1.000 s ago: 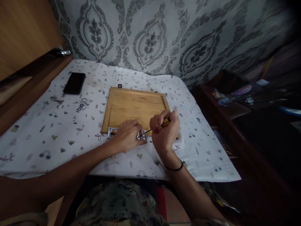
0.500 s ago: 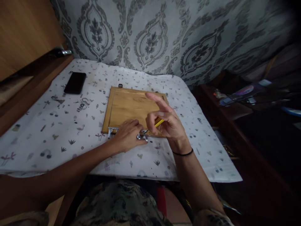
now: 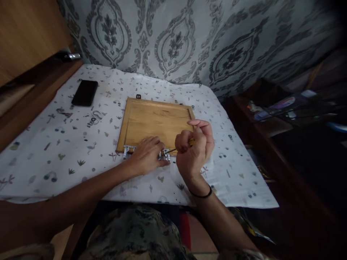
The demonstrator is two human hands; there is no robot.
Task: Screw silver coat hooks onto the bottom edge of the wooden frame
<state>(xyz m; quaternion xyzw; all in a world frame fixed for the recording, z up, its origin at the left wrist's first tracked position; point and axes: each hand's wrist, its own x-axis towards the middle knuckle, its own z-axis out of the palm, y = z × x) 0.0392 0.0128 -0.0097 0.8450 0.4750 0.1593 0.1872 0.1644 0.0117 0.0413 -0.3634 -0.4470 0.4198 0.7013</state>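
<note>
A framed wooden panel (image 3: 155,117), like a small cabinet door, lies on the printed tablecloth. Metal hinges are along its near edge: one hinge (image 3: 126,151) at the left corner, and another hinge (image 3: 165,156) further right. My left hand (image 3: 146,156) rests over that edge, its thumb and fingers closed about the right hinge. In my right hand (image 3: 193,151) is a screwdriver (image 3: 171,150) with a yellow handle, mostly hidden by the curled fingers. Its thin shaft points left, with the tip at the right hinge.
A black phone (image 3: 85,93) lies at the far left of the tablecloth (image 3: 105,119). Small dark metal tabs (image 3: 138,96) show beyond the panel's far edge. Wooden furniture (image 3: 35,39) borders the left, a patterned curtain (image 3: 173,43) the back, and a cluttered dark shelf (image 3: 271,119) the right.
My right hand has rotated at the wrist and come slightly lower, its raised index finger now bent inward. The left hand stays on the hinge. The view has shifted slightly.
</note>
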